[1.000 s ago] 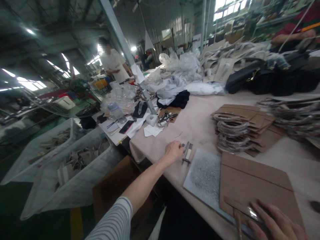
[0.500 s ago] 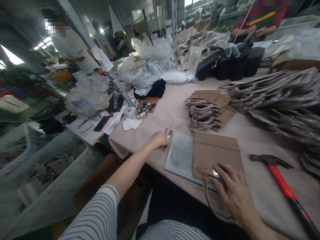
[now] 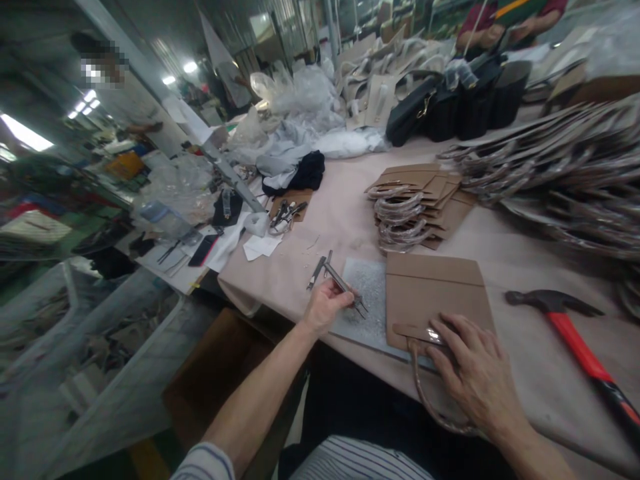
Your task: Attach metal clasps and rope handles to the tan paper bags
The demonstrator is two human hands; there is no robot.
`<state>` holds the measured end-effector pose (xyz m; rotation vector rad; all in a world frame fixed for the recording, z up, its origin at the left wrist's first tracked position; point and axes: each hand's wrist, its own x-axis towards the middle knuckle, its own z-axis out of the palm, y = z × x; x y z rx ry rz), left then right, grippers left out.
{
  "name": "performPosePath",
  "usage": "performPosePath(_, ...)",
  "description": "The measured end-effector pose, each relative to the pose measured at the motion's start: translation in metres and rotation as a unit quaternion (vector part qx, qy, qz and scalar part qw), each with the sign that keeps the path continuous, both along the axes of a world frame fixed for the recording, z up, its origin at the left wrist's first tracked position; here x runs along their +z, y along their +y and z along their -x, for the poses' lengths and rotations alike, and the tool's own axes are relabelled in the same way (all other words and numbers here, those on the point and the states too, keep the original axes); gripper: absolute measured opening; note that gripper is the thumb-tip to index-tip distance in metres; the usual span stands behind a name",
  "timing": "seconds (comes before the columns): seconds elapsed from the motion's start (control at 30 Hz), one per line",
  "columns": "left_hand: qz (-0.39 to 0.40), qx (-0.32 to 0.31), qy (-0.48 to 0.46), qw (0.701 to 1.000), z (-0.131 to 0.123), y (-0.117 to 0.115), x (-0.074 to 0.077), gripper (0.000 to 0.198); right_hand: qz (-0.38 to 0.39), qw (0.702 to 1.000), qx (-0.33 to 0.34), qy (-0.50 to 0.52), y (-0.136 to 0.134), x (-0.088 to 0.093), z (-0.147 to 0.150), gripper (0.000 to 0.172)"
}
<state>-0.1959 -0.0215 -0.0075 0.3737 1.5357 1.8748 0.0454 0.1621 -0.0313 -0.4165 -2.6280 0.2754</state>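
My left hand [image 3: 326, 305] is closed round a slim steel punch with two prongs [image 3: 340, 277], its prongs pointing down over the grey-white slab [image 3: 367, 283]. Beside that hand, other small steel tools [image 3: 316, 272] lie on the cloth. My right hand [image 3: 473, 360] rests with fingers stretched out on a brown leather panel [image 3: 433, 287], which overlaps the slab. At its fingertips is a strap tab with a shiny metal piece [image 3: 434, 335]. From the tab a wrapped, cord-like handle [image 3: 417, 383] curves down over the table edge.
A claw hammer with a red handle [image 3: 575, 343] lies right of the panel. Behind are stacked brown panels with wrapped handles [image 3: 400, 210] and a larger pile [image 3: 560, 167]. Black bags [image 3: 460, 100] stand farther back. Scissors [image 3: 287, 215] and a phone [image 3: 204, 250] lie left. Co-workers stand beyond.
My left hand has lifted the pronged punch from the tools on the cloth and brought it right and nearer, over the slab. My right hand stays on the panel.
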Motion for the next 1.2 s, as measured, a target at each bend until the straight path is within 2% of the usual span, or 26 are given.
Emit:
performPosePath(0.07,-0.05,-0.022,-0.037,0.998,-0.022,0.01,-0.009,0.051,-0.004,1.0,0.002,-0.002,0.0,0.0,0.0,0.039)
performPosePath(0.23,-0.055,-0.076,-0.052,0.994,-0.049,0.035,-0.022,0.05,-0.009,1.0,0.005,-0.004,0.0,0.0,-0.001,0.038)
performPosePath(0.4,-0.043,-0.073,0.005,0.996,-0.05,0.044,-0.022,0.038,-0.002,1.0,-0.003,-0.009,-0.001,-0.001,-0.001,0.038)
performPosePath(0.6,-0.026,-0.1,0.101,0.989,-0.051,0.042,-0.023,0.027,0.002,1.0,-0.01,-0.008,-0.002,-0.001,-0.001,0.038)
performPosePath(0.73,-0.054,-0.105,0.093,0.989,-0.055,0.04,-0.024,0.03,0.01,1.0,-0.015,-0.012,-0.003,-0.001,-0.001,0.038)
performPosePath(0.97,-0.056,-0.105,0.118,0.986,-0.057,0.038,-0.023,0.034,0.0,1.0,-0.022,-0.013,-0.004,0.0,0.0,0.038)
performPosePath(1.2,-0.059,-0.097,0.087,0.99,-0.057,0.04,-0.022,0.036,0.008,0.999,-0.026,-0.02,-0.005,0.0,0.0,0.038)
